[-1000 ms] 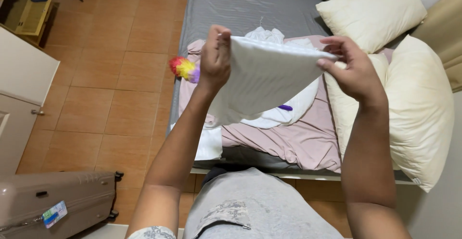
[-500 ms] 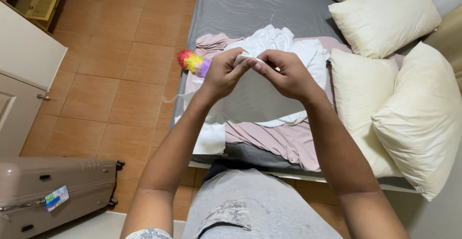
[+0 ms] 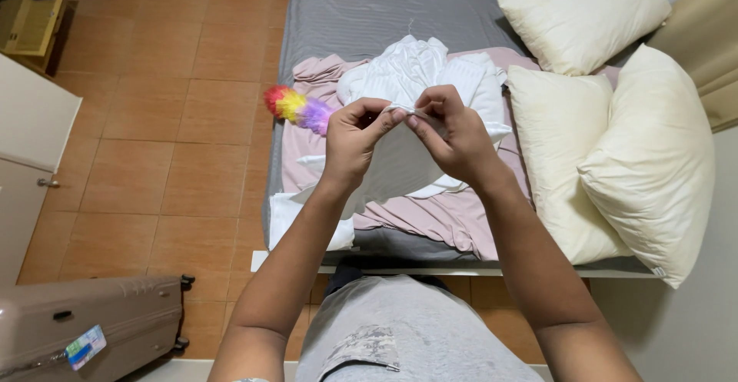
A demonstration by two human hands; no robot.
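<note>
Terracotta floor tiles [image 3: 154,121] fill the left half of the view, and a bed with a grey sheet [image 3: 369,5] runs up the middle, its near edge just in front of the person's grey-shirted body. Four cream pillows [image 3: 646,151] are heaped along the bed's right side, the topmost one cut off by the frame's upper edge. A pinkish-mauve cloth [image 3: 453,220] lies rumpled across the bed, with a pile of white laundry [image 3: 415,71] on top of it.

Both hands meet above that pile. The left hand [image 3: 354,140] and the right hand [image 3: 453,132] each pinch the top edge of a white cloth [image 3: 400,171], fingers closed on the fabric and nearly touching each other. The cloth hangs down from the pinch over the mauve cloth; the hands and forearms cover much of it, so its full shape and what kind of garment it is cannot be made out.

A rainbow feather duster [image 3: 296,107] pokes out at the bed's left edge, its handle hidden. On the floor at lower left stands a taupe suitcase [image 3: 84,324], partly cut off by the frame. A pale cabinet door [image 3: 27,144] shows at far left, and a small yellow stool [image 3: 34,17] sits in the upper left corner, hard to see clearly.
</note>
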